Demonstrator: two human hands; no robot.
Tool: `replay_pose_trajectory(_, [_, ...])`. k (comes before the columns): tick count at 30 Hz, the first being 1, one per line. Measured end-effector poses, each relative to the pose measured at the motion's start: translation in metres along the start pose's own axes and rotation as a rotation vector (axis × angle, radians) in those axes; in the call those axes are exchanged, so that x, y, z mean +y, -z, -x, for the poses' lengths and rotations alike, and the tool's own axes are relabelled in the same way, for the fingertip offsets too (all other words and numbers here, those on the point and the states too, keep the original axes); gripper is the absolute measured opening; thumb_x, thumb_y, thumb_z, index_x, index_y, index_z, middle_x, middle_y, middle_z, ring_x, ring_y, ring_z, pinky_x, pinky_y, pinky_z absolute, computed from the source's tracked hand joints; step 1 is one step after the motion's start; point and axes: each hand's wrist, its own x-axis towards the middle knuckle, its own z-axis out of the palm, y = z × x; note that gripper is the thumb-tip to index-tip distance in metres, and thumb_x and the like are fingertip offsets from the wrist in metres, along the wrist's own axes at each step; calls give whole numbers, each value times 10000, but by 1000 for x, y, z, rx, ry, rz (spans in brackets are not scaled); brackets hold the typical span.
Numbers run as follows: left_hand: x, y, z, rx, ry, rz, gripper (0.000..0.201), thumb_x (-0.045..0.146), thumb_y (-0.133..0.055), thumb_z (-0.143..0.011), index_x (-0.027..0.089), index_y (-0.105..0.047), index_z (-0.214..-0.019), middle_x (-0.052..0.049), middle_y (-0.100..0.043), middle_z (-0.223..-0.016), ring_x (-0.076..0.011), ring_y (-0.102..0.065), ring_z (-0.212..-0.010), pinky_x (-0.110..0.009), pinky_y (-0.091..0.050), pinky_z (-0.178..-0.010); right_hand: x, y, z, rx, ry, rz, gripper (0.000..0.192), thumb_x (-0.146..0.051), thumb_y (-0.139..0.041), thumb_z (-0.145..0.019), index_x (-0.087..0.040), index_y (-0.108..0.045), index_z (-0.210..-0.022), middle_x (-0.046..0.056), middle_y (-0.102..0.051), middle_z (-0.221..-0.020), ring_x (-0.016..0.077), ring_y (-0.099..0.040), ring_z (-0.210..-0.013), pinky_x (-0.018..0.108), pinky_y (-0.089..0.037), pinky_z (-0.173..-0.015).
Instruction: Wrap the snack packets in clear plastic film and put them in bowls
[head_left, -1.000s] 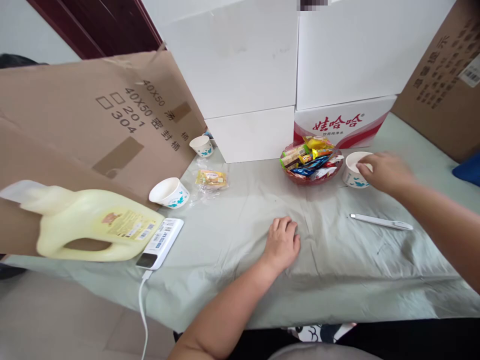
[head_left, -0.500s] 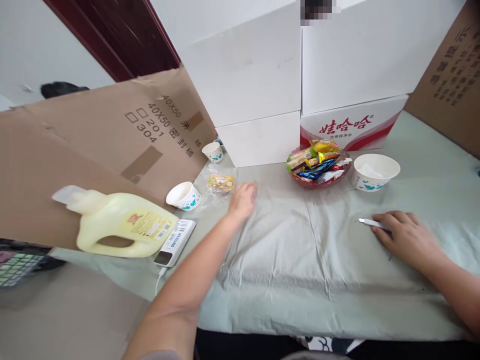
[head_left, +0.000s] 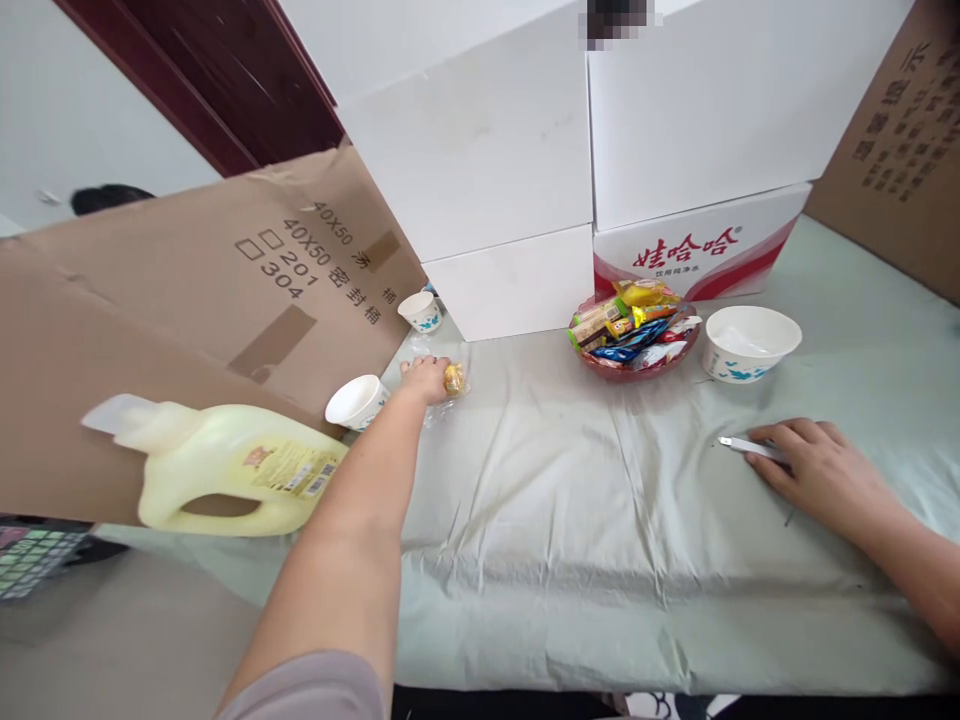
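My left hand (head_left: 426, 381) reaches to the far left of the table, fingers curled over a yellow snack packet (head_left: 455, 379). Only the packet's right end shows; the fingertips are hidden behind the hand. Crumpled clear plastic (head_left: 439, 413) lies under and around it. On the right, my right hand (head_left: 817, 465) rests low on the cloth, closed around a slim white utility knife (head_left: 739, 444) whose tip points left. A paper bowl (head_left: 752, 345) with something clear inside and a red bowl (head_left: 637, 374) piled with wrapped snacks stand beyond the right hand.
Left of my forearm lies a pale yellow jug (head_left: 187, 455) on its side. Two smaller paper cups (head_left: 358, 402) stand by the cardboard panel (head_left: 150, 320). White boxes (head_left: 517, 190) wall off the back. A wrinkled grey-green cloth (head_left: 540, 520) covers the table.
My left hand has moved left and onto the yellow snack packet, covering most of it. My forearm now hides the white device beside the jug. My right hand stays with the knife.
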Motion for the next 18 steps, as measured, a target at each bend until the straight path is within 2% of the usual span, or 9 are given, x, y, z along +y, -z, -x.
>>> replay_pose_trajectory(4, [-6, 5, 11, 71, -5, 1, 526, 409, -685, -712, 198, -586, -1184, -158, -567, -1270, -354, -468, -1234, -447, -328, -1023, 2, -2, 0, -22, -8, 12, 401, -522, -397, -867, -262, -649, -1042, 136, -655, -1037, 335, -580, -990, 479, -468, -925])
replay_pose_trajectory(7, [-16, 10, 21, 88, 1, 32, 504, 371, -672, -728, 222, -571, -1199, -101, -590, -1272, -304, -534, -1178, -350, -409, -940, 3, -2, 1, -43, -17, 12, 439, -520, -386, -868, -249, -656, -1083, 134, -654, -1076, 338, -575, -1022, 479, -465, -934])
replay_pose_trajectory(9, [-25, 14, 28, 82, 32, 55, 470, 337, -639, -751, 232, -557, -1202, -68, -640, -1200, -277, -587, -1104, -314, -441, -865, 2, -1, 1, -52, -13, 13, 463, -517, -380, -869, -234, -662, -1103, 136, -651, -1094, 337, -570, -1036, 472, -454, -958])
replay_pose_trajectory(14, [-47, 22, 38, 18, 128, 97, 495, 380, -653, -740, 217, -541, -1193, -74, -699, -1053, -277, -650, -945, -297, -457, -707, 3, 0, 2, -62, 17, 8, 500, -522, -373, -871, -212, -662, -1137, 141, -645, -1111, 333, -562, -1050, 460, -436, -990])
replay_pose_trajectory(18, [-44, 16, 38, -18, 112, 138, 529, 352, -709, -692, 226, -553, -1182, -77, -699, -1106, -281, -646, -1003, -298, -465, -769, 2, 0, 3, -58, 13, 22, 498, -516, -386, -873, -207, -662, -1149, 146, -645, -1109, 339, -561, -1043, 460, -439, -980])
